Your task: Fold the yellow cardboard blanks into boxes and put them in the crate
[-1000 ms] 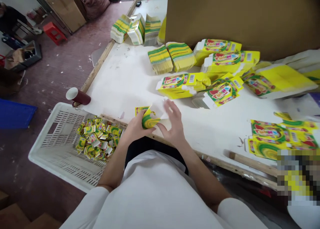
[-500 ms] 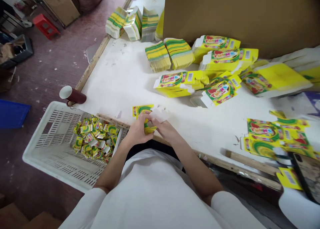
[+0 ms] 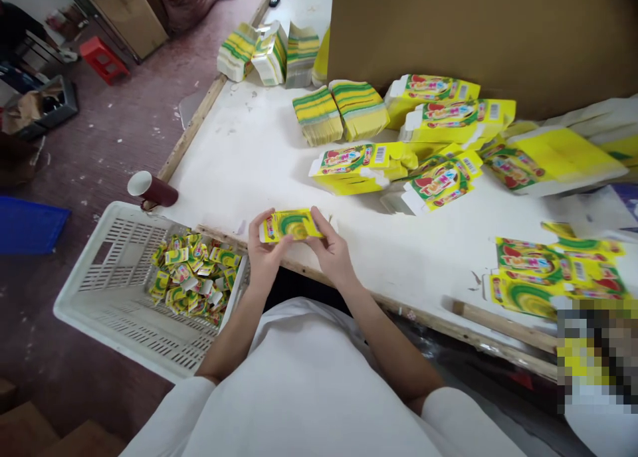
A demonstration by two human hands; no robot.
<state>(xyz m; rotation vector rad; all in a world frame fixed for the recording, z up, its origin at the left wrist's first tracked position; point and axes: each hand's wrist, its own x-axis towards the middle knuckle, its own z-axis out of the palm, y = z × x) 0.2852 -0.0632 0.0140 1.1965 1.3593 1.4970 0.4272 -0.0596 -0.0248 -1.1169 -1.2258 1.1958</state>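
Note:
Between my two hands is a yellow and green printed carton (image 3: 292, 224), held over the table's near edge. My left hand (image 3: 264, 254) grips its left end, thumb along the lower side. At the opposite end, my right hand (image 3: 331, 251) closes fingers and thumb around the carton. A small white piece shows on the table just behind my right fingers, too hidden to name. Below and left of my hands, a white plastic crate (image 3: 94, 291) holds many small yellow and green cartons (image 3: 197, 271).
Stacks of flat cartons (image 3: 316, 115) and bundles of printed cartons (image 3: 349, 168) lie across the white table (image 3: 239, 158). A dark red mug (image 3: 154, 188) sits at its left corner. Loose flat cartons (image 3: 533, 264) and a wooden strip (image 3: 503, 324) lie to the right. A cardboard sheet (image 3: 478, 32) stands behind.
My hands have moved apart to the carton's two ends. The bent yellow piece and white flap seen between my fingers have given way to a flatter carton, printed face up.

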